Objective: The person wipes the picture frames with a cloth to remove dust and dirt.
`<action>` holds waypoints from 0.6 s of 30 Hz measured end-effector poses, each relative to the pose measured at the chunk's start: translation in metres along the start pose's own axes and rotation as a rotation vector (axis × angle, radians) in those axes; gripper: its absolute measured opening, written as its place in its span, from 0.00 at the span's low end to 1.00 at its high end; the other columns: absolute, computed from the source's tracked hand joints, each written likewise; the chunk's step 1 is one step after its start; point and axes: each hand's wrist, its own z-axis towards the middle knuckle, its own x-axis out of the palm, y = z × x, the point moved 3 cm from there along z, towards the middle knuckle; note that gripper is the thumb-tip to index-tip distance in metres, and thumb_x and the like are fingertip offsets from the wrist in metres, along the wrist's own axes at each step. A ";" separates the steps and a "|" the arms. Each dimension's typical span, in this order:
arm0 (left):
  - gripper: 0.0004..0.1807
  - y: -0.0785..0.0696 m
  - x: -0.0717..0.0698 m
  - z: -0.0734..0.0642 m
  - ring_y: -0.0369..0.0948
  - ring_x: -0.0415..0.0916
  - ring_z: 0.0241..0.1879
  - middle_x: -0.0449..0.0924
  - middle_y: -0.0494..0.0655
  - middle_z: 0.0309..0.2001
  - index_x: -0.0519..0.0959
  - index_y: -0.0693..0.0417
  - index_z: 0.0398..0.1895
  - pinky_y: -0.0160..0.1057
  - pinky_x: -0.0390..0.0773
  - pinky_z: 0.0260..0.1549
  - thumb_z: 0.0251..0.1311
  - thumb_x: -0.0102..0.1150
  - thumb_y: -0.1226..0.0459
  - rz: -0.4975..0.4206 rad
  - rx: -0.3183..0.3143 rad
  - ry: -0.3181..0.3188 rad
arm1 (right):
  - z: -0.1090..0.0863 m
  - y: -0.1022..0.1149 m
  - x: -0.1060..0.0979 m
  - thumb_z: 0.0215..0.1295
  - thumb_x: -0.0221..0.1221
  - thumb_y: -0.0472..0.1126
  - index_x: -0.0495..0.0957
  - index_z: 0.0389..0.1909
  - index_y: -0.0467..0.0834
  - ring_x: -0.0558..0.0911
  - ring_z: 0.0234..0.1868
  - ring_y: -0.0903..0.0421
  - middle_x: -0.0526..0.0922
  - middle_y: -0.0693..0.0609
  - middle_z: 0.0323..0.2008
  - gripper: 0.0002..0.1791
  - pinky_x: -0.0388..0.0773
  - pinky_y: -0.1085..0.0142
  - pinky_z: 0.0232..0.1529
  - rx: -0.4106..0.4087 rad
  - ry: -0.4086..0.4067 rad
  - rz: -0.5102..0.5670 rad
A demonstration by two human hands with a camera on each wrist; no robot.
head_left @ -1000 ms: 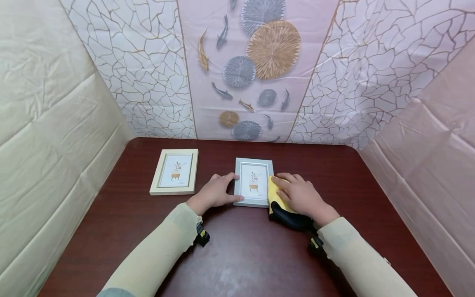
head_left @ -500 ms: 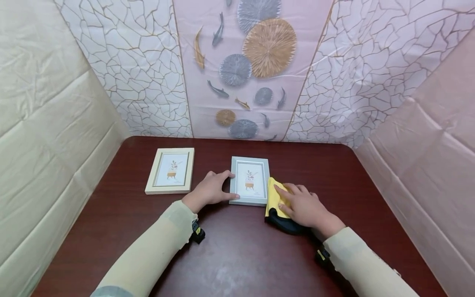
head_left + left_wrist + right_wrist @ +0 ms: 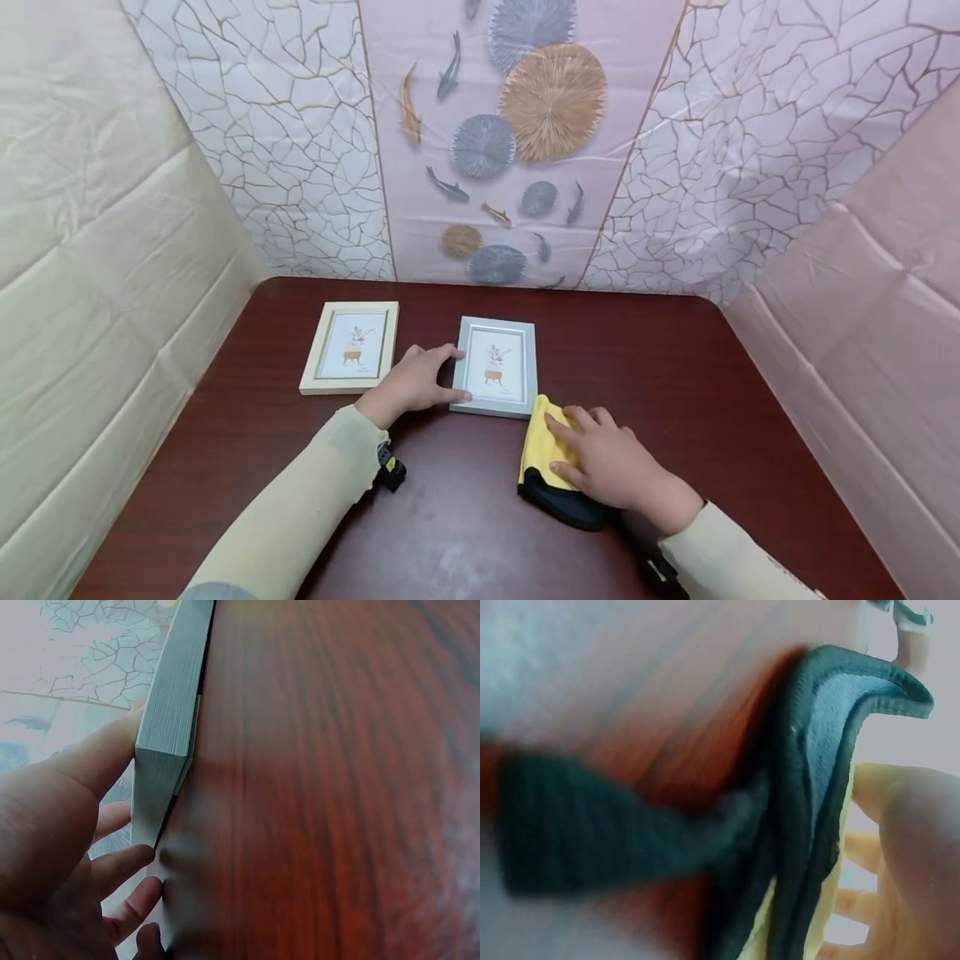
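Note:
In the head view my left hand (image 3: 414, 380) holds the left side of a silver-grey picture frame (image 3: 532, 367), its thumb on the lower left corner of the front. That frame lies face up and shows a potted-plant print. The left wrist view has its pale edge (image 3: 166, 712) close over the table, with fingers along it. My right hand (image 3: 613, 457) rests with spread fingers on a folded yellow cleaning cloth (image 3: 536, 446) with black edging, by the frame's lower right corner. In the right wrist view the cloth's black binding (image 3: 791, 787) and grey underside appear, thumb and fingers on the yellow face.
A cream picture frame (image 3: 312, 354) with a similar print lies left of my left hand. The dark red-brown table (image 3: 450, 517) ends at a patterned cloth backdrop (image 3: 480, 200). Pale fabric walls (image 3: 112, 275) stand along both sides.
My right hand and the cloth have moved down toward me, from the silver-grey frame's right edge to below its lower right corner. My left hand and that frame have shifted slightly left.

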 end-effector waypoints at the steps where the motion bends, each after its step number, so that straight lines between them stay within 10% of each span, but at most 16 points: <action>1: 0.44 -0.001 0.002 0.000 0.54 0.67 0.68 0.74 0.43 0.78 0.74 0.40 0.80 0.53 0.75 0.65 0.64 0.78 0.39 0.000 -0.002 0.000 | -0.003 0.001 -0.001 0.78 0.66 0.60 0.74 0.81 0.51 0.77 0.64 0.36 0.75 0.41 0.72 0.37 0.82 0.39 0.40 -0.010 0.001 0.004; 18: 0.45 -0.008 0.009 0.005 0.55 0.71 0.68 0.73 0.44 0.79 0.70 0.39 0.83 0.54 0.78 0.63 0.68 0.72 0.37 0.033 -0.066 -0.017 | -0.003 0.061 0.007 0.78 0.65 0.62 0.70 0.84 0.62 0.76 0.63 0.41 0.74 0.45 0.74 0.37 0.81 0.37 0.45 -0.222 0.041 0.040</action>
